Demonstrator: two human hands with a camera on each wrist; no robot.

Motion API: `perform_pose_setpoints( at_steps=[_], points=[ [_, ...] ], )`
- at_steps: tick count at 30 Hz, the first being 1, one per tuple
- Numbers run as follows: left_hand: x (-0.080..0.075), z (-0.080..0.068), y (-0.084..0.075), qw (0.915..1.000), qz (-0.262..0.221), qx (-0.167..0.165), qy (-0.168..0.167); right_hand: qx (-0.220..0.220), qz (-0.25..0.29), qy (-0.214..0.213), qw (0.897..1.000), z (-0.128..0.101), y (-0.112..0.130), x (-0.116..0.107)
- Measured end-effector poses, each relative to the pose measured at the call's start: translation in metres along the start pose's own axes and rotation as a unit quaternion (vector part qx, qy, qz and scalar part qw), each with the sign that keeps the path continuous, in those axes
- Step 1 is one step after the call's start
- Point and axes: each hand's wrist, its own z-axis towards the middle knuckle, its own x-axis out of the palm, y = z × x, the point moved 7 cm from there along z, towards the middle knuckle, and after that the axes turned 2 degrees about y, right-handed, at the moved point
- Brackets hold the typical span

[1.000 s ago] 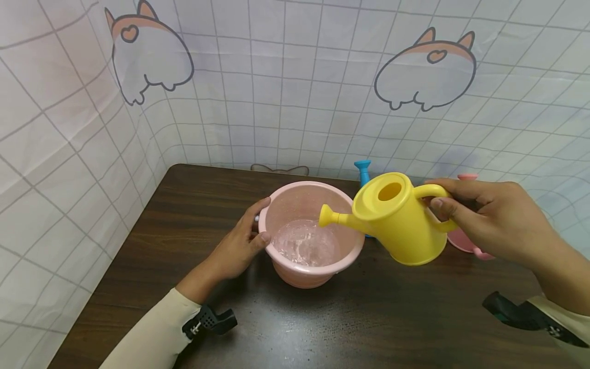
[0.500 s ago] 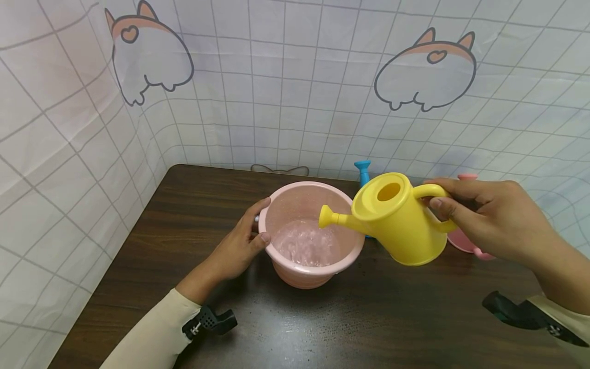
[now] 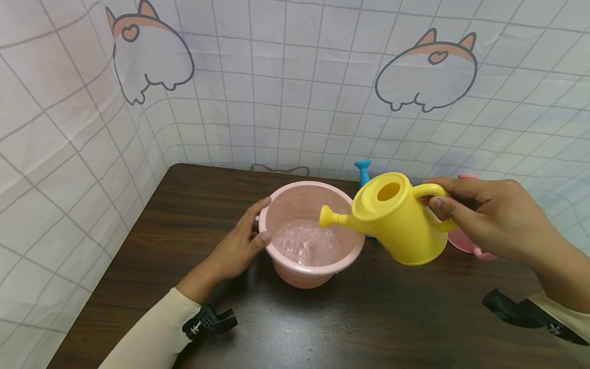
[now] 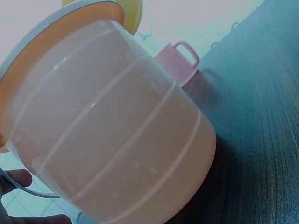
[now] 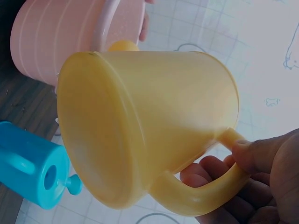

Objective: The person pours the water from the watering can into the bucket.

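Observation:
A pink bucket (image 3: 304, 277) with rippling clear water (image 3: 306, 243) in it stands on the dark wooden table. My left hand (image 3: 237, 246) grips its left rim, thumb at the near side and fingers along the outer wall. In the left wrist view, the ribbed side of the bucket (image 4: 117, 121) fills much of the picture. My right hand (image 3: 498, 218) holds a yellow watering can (image 3: 401, 225) by its handle, with fingers wrapped through the loop. The can tilts left, its sprinkler head above the bucket's opening. From the right wrist view, its round base (image 5: 96, 130) shows.
Behind the yellow can stands a blue watering can (image 5: 35, 163), mostly hidden in the head view. A pink watering can (image 3: 461, 241) sits farther right, partly behind my right hand. Water drops dot the table (image 3: 295, 328) in front of the bucket. A tile-patterned curtain (image 3: 286, 92) hangs along the back.
The ripples on the water in the bucket have shifted. Both hands, the bucket and the yellow watering can stay practically in place.

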Motion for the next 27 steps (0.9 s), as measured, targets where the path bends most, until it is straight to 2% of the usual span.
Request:
perform_pose_setpoints(
  at_steps=[11,27],
  points=[
    [-0.0002,0.0001,0.0004,1.0000,0.002,0.004,-0.001,0.023,-0.008,0.008,1.000,-0.0001,-0.0022,0.0010],
    [-0.0001,-0.0008,0.0014,1.0000,-0.002,0.001,-0.002,0.007,-0.008,0.004,1.000,-0.0008,0.0004,0.0001]
  ],
)
